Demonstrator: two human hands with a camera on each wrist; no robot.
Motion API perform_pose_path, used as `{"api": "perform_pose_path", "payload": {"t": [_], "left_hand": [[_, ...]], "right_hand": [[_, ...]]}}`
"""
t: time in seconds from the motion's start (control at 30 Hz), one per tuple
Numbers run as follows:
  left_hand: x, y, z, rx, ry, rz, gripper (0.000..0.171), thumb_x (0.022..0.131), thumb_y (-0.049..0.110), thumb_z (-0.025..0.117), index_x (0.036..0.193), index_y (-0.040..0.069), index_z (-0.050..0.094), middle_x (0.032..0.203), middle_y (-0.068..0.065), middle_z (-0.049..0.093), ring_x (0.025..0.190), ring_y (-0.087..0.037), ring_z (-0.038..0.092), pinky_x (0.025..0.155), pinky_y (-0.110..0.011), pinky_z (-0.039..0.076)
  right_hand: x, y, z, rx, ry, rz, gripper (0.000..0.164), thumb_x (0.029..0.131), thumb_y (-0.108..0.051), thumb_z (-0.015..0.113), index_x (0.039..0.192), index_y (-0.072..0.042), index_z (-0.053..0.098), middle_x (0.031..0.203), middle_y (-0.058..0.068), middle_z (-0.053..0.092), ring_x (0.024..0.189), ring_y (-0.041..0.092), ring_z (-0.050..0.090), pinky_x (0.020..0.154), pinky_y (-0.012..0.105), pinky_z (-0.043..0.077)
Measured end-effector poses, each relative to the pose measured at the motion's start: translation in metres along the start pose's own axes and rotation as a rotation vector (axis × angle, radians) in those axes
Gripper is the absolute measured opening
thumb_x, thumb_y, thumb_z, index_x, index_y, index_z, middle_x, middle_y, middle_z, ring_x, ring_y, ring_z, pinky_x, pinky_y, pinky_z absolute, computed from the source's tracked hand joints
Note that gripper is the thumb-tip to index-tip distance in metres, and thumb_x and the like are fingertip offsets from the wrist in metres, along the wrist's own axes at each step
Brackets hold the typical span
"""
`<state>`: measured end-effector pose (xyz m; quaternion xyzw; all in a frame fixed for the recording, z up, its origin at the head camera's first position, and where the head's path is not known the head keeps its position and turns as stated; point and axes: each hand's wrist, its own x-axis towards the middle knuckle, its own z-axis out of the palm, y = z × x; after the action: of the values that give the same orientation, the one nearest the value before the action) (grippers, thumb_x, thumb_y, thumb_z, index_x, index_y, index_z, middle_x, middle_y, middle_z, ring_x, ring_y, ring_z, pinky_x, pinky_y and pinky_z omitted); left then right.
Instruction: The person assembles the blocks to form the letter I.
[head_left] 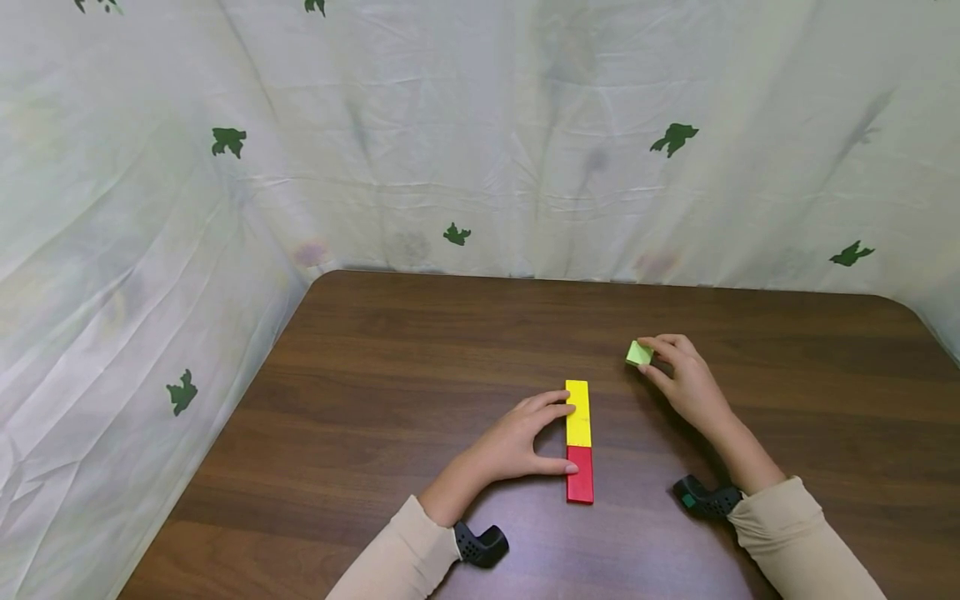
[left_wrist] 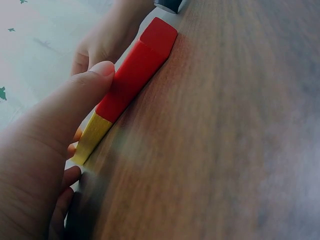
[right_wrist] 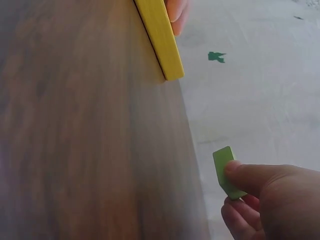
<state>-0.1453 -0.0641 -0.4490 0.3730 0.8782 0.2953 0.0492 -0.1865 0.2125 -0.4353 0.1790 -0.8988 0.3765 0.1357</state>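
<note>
On the table, a yellow block (head_left: 578, 417) and a red block (head_left: 581, 487) lie end to end in one straight line, the yellow one farther from me. My left hand (head_left: 517, 437) rests on their left side, fingers spread: fingertips reach the yellow block and the thumb tip touches the red one. In the left wrist view, the thumb lies along the side of the red block (left_wrist: 132, 75). Beyond and to the right, my right hand (head_left: 690, 379) pinches a small light green block (head_left: 638, 354) between thumb and fingers. The right wrist view shows this green block (right_wrist: 223, 167) tilted.
The brown wooden table (head_left: 420, 333) has rounded far corners. Behind it and along the left hangs a pale curtain (head_left: 480, 150) with green leaf-like shapes. Black devices are strapped to the left wrist (head_left: 482, 546) and the right wrist (head_left: 707, 498).
</note>
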Motion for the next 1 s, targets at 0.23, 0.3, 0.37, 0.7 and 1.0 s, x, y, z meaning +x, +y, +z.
{"api": "perform_pose_path", "payload": {"t": [0.23, 0.3, 0.37, 0.7, 1.0], "left_hand": [[0.0, 0.001, 0.0, -0.002, -0.007, -0.005, 0.072, 0.074, 0.052, 0.066, 0.133, 0.017, 0.044, 0.141, 0.003, 0.03, 0.126, -0.017, 0.029, 0.098, -0.034, 0.032], [0.0, 0.001, 0.0, -0.003, -0.008, -0.007, 0.072, 0.074, 0.052, 0.066, 0.133, 0.016, 0.044, 0.141, 0.003, 0.03, 0.126, -0.017, 0.029, 0.098, -0.034, 0.032], [0.0, 0.001, 0.0, -0.003, -0.008, -0.007, 0.072, 0.074, 0.051, 0.066, 0.133, 0.016, 0.044, 0.141, 0.003, 0.03, 0.126, -0.017, 0.029, 0.098, -0.034, 0.032], [0.0, 0.002, -0.001, -0.004, -0.005, -0.002, 0.072, 0.074, 0.051, 0.066, 0.133, 0.016, 0.044, 0.141, 0.002, 0.031, 0.126, -0.017, 0.03, 0.098, -0.033, 0.032], [0.0, 0.002, -0.001, -0.01, -0.01, -0.005, 0.072, 0.074, 0.051, 0.066, 0.133, 0.016, 0.044, 0.141, 0.002, 0.03, 0.126, -0.017, 0.03, 0.098, -0.034, 0.032]], "right_hand": [[0.004, -0.002, 0.007, -0.007, -0.016, -0.014, 0.038, 0.08, 0.001, 0.064, 0.117, 0.003, 0.055, 0.108, 0.016, 0.045, 0.095, 0.029, 0.049, 0.081, 0.044, 0.045], [0.005, -0.003, 0.009, -0.006, -0.018, -0.013, 0.038, 0.08, 0.001, 0.065, 0.117, 0.003, 0.055, 0.108, 0.017, 0.045, 0.095, 0.03, 0.049, 0.081, 0.045, 0.045], [0.007, -0.005, 0.011, -0.001, -0.018, -0.013, 0.039, 0.079, 0.002, 0.065, 0.117, 0.002, 0.056, 0.108, 0.016, 0.045, 0.095, 0.03, 0.049, 0.081, 0.045, 0.045], [0.012, -0.009, 0.02, 0.01, -0.033, -0.012, 0.038, 0.079, 0.0, 0.066, 0.116, 0.002, 0.056, 0.108, 0.015, 0.047, 0.095, 0.029, 0.05, 0.081, 0.045, 0.045], [0.015, -0.013, 0.027, 0.008, -0.078, 0.033, 0.04, 0.08, -0.003, 0.066, 0.119, -0.001, 0.055, 0.112, 0.015, 0.046, 0.097, 0.029, 0.049, 0.084, 0.045, 0.044]]}}
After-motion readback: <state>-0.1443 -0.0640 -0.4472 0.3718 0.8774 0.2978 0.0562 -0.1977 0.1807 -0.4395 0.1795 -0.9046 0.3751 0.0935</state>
